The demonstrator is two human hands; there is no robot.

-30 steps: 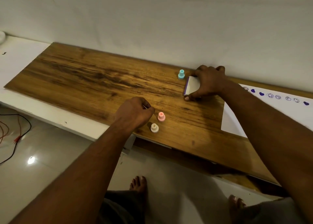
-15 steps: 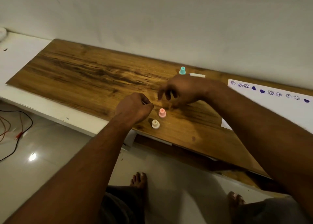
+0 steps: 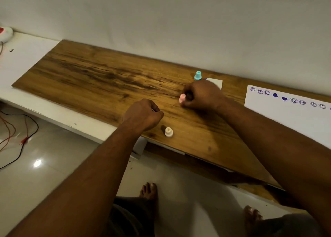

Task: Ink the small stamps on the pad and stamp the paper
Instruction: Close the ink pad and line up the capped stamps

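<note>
My right hand [image 3: 202,95] is closed around a small pink stamp [image 3: 182,98], lifted just above the wooden board [image 3: 93,79]. Behind that hand lies the ink pad [image 3: 215,83], its white lid partly hidden by my knuckles. A teal stamp [image 3: 198,76] stands upright just left of the pad. A cream stamp [image 3: 168,132] stands near the board's front edge. My left hand [image 3: 143,114] rests on the board as a fist beside the cream stamp; whether it holds anything is hidden. The white paper [image 3: 290,115], with a row of blue smiley and heart prints, lies at the right.
The board lies on a white shelf [image 3: 28,57] against a white wall. A white and red object [image 3: 5,33] sits at the far left. Red and black wires [image 3: 18,134] trail on the tiled floor below. My bare feet [image 3: 148,190] are under the front edge.
My right hand left the ink pad, came down to the pink stamp beside the cream one, picked it up and carried it back toward the pad. My left fist stayed put.
</note>
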